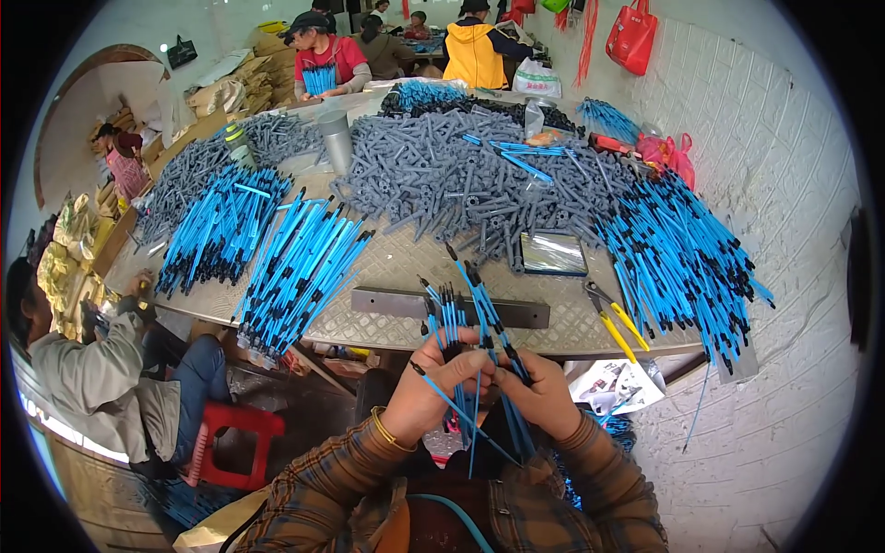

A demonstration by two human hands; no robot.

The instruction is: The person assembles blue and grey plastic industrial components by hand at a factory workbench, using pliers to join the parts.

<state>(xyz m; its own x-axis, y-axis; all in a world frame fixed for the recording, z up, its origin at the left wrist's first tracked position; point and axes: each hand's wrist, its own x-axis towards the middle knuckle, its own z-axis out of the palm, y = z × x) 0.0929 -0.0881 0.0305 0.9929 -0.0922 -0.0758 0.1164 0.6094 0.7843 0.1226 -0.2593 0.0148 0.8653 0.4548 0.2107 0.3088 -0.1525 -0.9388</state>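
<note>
In front of me, at the near edge of the table, my left hand [437,378] is closed round a bunch of thin blue rods with black ends [449,318]. One rod from it slants down to the right. My right hand [542,396] is closed on more blue rods [486,309], which point up and away. Both hands' fingertips meet between the two bunches; exactly what they pinch there is hidden. Just beyond, a flat dark metal bar [396,302] lies on the table. Pliers with yellow handles [616,334] rest at the table edge, right of my right hand.
Grey ribbed plastic pieces [415,175] form a large heap across the table. Blue rods lie in piles at left [304,267] and right [687,258]. A steel cup [335,143] stands at the heap. A co-worker sits at left near a red stool [235,442]; others work farther back.
</note>
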